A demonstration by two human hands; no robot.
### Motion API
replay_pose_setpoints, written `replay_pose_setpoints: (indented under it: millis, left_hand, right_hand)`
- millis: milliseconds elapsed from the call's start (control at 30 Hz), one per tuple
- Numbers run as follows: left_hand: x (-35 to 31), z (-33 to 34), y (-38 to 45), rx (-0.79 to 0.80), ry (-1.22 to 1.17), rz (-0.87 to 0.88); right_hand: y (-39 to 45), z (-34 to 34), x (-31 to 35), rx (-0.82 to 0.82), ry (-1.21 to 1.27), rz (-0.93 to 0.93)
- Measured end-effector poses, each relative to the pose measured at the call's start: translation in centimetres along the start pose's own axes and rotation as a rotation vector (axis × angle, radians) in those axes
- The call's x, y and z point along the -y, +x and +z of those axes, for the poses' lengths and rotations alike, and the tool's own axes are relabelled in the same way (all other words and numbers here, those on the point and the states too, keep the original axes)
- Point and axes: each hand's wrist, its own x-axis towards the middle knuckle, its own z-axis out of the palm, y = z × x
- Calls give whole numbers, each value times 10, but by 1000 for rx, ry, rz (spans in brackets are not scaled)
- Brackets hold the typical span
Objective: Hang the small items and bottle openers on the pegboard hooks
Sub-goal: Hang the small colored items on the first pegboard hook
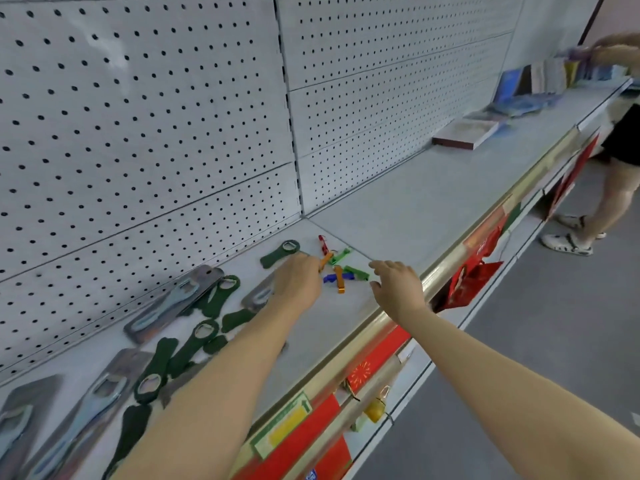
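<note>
A heap of small coloured openers [341, 268], red, orange, green and blue, lies on the grey shelf [408, 209]. My left hand [299, 280] reaches over it, its fingertips pinched on a small orange opener [325, 260] at the heap's left edge. Just right of the heap my right hand [398, 287] hovers with fingers spread, holding nothing. Several green bottle openers [194, 341] and carded silver openers [173, 303] lie along the shelf to the left. The white pegboard [138, 116] behind shows no hooks in view.
Books and packets [540, 84] stand at the shelf's far right, where another person [620, 140] stands and handles them. Red bags [471, 278] hang below the shelf's metal front rail [450, 258]. Grey floor lies to the right.
</note>
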Motion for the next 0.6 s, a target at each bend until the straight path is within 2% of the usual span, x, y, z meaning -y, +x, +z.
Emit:
replay_pose_setpoints:
  millis: [200, 333, 433, 600]
  left_hand:
    - [-34, 27, 28, 77, -97, -192]
    - [-45, 40, 32, 59, -76, -329]
    - [-45, 43, 35, 33, -23, -346]
    - [-38, 38, 39, 119, -149, -389]
  right_hand:
    - [32, 13, -10, 102, 70, -52]
    - [47, 22, -9, 177, 34, -69]
    - [55, 27, -7, 169, 73, -62]
    - [62, 27, -9, 170, 99, -83]
